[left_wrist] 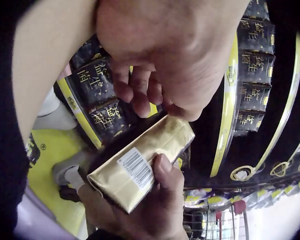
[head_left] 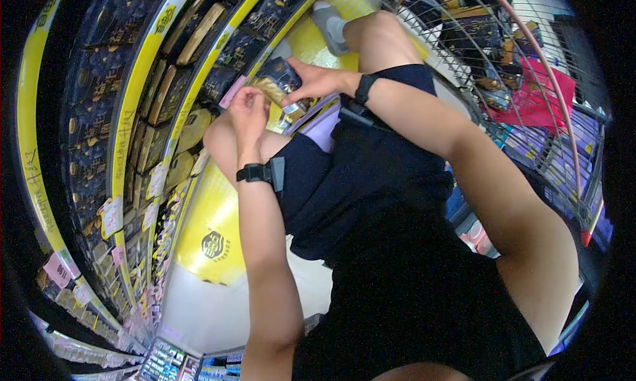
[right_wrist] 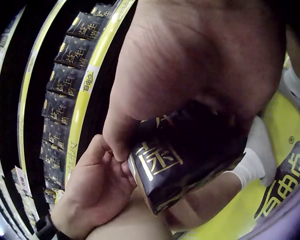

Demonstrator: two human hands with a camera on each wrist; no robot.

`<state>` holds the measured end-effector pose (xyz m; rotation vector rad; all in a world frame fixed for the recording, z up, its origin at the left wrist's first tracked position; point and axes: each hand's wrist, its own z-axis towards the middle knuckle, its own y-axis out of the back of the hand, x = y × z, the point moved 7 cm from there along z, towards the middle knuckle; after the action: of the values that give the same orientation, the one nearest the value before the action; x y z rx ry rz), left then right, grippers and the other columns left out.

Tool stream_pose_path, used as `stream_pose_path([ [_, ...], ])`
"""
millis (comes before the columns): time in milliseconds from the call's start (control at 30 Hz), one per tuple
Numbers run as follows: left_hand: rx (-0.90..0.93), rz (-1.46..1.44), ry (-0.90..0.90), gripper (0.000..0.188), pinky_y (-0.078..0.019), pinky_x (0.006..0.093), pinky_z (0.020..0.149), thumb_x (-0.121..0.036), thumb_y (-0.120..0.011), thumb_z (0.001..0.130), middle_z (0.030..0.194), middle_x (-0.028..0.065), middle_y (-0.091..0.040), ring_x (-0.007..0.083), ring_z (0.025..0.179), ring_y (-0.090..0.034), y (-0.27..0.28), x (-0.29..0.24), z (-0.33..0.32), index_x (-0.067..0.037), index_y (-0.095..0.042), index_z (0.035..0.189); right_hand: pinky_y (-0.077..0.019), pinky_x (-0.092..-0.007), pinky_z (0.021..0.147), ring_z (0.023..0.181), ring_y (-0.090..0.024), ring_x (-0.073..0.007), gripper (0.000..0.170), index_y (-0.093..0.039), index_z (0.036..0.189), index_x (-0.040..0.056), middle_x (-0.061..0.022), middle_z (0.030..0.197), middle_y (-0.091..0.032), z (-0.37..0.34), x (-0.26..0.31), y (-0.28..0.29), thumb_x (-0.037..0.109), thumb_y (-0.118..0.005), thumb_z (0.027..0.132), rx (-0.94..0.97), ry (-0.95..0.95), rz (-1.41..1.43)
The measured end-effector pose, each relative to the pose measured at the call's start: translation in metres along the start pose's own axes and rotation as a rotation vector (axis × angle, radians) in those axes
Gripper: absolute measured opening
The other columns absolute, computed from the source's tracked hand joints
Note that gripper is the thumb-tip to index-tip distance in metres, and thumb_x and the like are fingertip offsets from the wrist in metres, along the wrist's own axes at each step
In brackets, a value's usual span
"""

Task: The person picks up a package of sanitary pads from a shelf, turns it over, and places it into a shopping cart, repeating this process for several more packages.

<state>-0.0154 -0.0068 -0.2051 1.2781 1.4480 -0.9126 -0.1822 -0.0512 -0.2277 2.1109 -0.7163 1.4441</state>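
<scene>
A dark packet [head_left: 281, 75] with gold lettering and a gold side is in my right hand [head_left: 319, 82], between the thumb and fingers. Its gold side, with a white barcode label [left_wrist: 136, 168], faces the left wrist camera. The fingers of my left hand [head_left: 249, 117] are curled, their tips meeting at the packet's end. In the right wrist view my right hand [right_wrist: 200, 65] covers the top of the packet [right_wrist: 190, 160], while my left hand [right_wrist: 96, 192] lies palm up at its edge. My right thumb [left_wrist: 164, 170] presses the gold side.
Shelves with yellow edge strips [head_left: 119, 156] and rows of dark packets [right_wrist: 60, 107] stand on the left. A wire cart [head_left: 570, 116] with packets and a red bag [head_left: 540, 96] is at the right. Bent legs and a yellow floor panel [head_left: 211, 238] lie below the hands.
</scene>
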Motion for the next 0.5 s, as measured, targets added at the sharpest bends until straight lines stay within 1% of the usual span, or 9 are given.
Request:
stream_pose_path([
  [100,0.01,0.012,0.048,0.003,-0.044,0.0195,0.054,-0.001,-0.058,0.091,0.078,0.0023,-0.059,0.0069,0.061,-0.055,0.001,0.003,-0.001,-0.003,-0.058,0.094,-0.0443,-0.0323,0.099,0.114,-0.055,-0.0277,0.099,-0.032,0.137,-0.0062,-0.0232,0.124,-0.055,-0.003,0.004,0.004,0.043,-0.084,0.07,-0.019,-0.024,-0.055],
  [133,0.01,0.01,-0.045,0.002,-0.0452,0.0203,0.056,-0.002,-0.057,0.092,0.079,0.0022,-0.059,0.0074,0.061,-0.055,0.003,0.007,0.003,-0.002,-0.058,0.094,-0.044,-0.0319,0.098,0.115,-0.054,-0.0268,0.095,-0.032,0.138,-0.0069,-0.0233,0.124,-0.055,-0.002,0.002,0.003,0.044,-0.081,0.073,-0.012,-0.023,-0.051],
  [233,0.0,0.02,-0.036,0.003,-0.0458,0.0214,0.057,-0.003,-0.056,0.093,0.079,0.0018,-0.06,0.0075,0.062,-0.056,0.006,0.006,0.004,-0.002,-0.058,0.094,-0.0471,-0.031,0.091,0.109,-0.056,-0.0238,0.092,-0.032,0.137,-0.0081,-0.0221,0.121,-0.055,-0.006,-0.004,0.001,0.045,-0.076,0.077,0.001,-0.185,0.17],
  [267,0.004,0.022,-0.049,0.003,-0.0456,0.0213,0.057,-0.004,-0.056,0.094,0.079,0.0016,-0.06,0.0073,0.062,-0.056,0.006,0.004,0.002,-0.002,-0.059,0.094,-0.0491,-0.0298,0.081,0.101,-0.057,-0.0197,0.092,-0.028,0.139,-0.0093,-0.0196,0.116,-0.056,-0.003,-0.007,-0.008,0.045,-0.072,0.08,0.041,-0.235,0.415],
  [300,0.008,0.025,-0.063,0.004,-0.0454,0.0213,0.057,-0.005,-0.056,0.094,0.079,0.0014,-0.06,0.0071,0.063,-0.056,0.006,0.001,0.002,-0.002,-0.059,0.094,-0.0494,-0.0292,0.075,0.095,-0.057,-0.0173,0.096,-0.022,0.143,-0.0102,-0.0178,0.114,-0.056,-0.002,-0.008,-0.008,0.043,-0.072,0.081,0.065,-0.238,0.484],
  [367,0.033,0.03,-0.046,0.004,-0.0449,0.0208,0.057,-0.006,-0.058,0.094,0.079,0.0011,-0.06,0.0068,0.064,-0.057,0.002,-0.003,0.001,-0.002,-0.059,0.094,-0.0517,-0.0306,0.073,0.093,-0.06,-0.018,0.081,-0.036,0.13,-0.0046,-0.0165,0.111,-0.057,-0.006,-0.005,-0.003,0.046,-0.072,0.078,-0.044,-0.211,0.519],
  [433,0.071,0.035,0.019,0.005,-0.0442,0.02,0.057,-0.008,-0.059,0.094,0.08,0.0008,-0.061,0.0065,0.065,-0.057,-0.004,-0.006,-0.003,-0.003,-0.059,0.094,-0.0513,-0.0304,0.077,0.095,-0.06,-0.0183,0.082,-0.036,0.131,-0.0047,-0.0165,0.111,-0.057,-0.008,-0.001,-0.003,0.046,-0.073,0.078,-0.024,-0.185,0.479],
  [467,0.106,0.036,0.014,0.005,-0.0439,0.0196,0.057,-0.009,-0.06,0.094,0.08,0.0008,-0.061,0.0064,0.065,-0.058,-0.009,-0.007,-0.004,-0.003,-0.06,0.094,-0.0511,-0.0304,0.079,0.097,-0.059,-0.0185,0.082,-0.036,0.132,-0.0048,-0.0166,0.112,-0.057,-0.009,0.0,-0.002,0.046,-0.073,0.079,-0.015,-0.172,0.459],
  [500,0.142,0.036,0.008,0.006,-0.0436,0.0192,0.057,-0.009,-0.061,0.094,0.08,0.0007,-0.062,0.0063,0.065,-0.058,-0.014,-0.008,-0.005,-0.003,-0.06,0.094,-0.0501,-0.03,0.081,0.1,-0.058,-0.019,0.089,-0.029,0.137,-0.0063,-0.0178,0.115,-0.056,-0.009,0.0,-0.003,0.045,-0.073,0.08,0.003,-0.153,0.443],
])
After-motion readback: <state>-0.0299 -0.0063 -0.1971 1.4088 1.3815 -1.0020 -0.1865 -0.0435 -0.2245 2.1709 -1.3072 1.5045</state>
